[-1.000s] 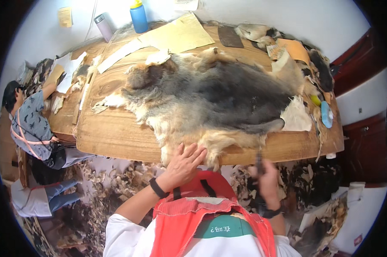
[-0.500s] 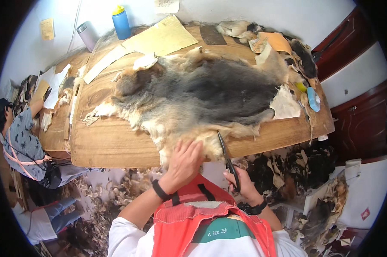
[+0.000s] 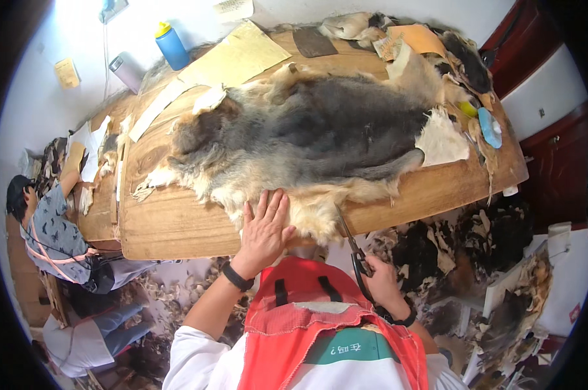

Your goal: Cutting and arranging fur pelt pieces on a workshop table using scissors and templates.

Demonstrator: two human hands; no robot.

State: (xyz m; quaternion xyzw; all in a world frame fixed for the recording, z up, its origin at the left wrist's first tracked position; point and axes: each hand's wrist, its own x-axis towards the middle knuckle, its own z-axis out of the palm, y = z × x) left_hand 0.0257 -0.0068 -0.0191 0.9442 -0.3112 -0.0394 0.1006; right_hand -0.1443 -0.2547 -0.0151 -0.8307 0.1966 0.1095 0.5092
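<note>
A large fur pelt [image 3: 346, 123], dark grey in the middle with cream and tan edges, lies spread across the wooden table [image 3: 170, 234]. My left hand [image 3: 264, 227] rests on its near cream edge, fingers stretched out and palm down. To the right, my right hand [image 3: 379, 278] grips long black scissors [image 3: 357, 253] by the handles. Their blades point up and away, with the tips beside the right side of the pelt's cream flap at the table's front edge. Part of the scissor handles is hidden by my fingers.
Yellow paper sheets [image 3: 235, 55], a blue bottle [image 3: 171, 47] and a pale tumbler [image 3: 125, 74] stand or lie at the back. Fur pieces and a light-blue object [image 3: 489, 128] lie at the right end. A co-worker [image 3: 56, 234] is at the left. Fur scraps [image 3: 443, 247] cover the floor.
My left hand has shifted left and lies flatter on the fur. My right hand has moved right with the scissors, whose blades now show clear of the cream flap. The whole view has tilted slightly.
</note>
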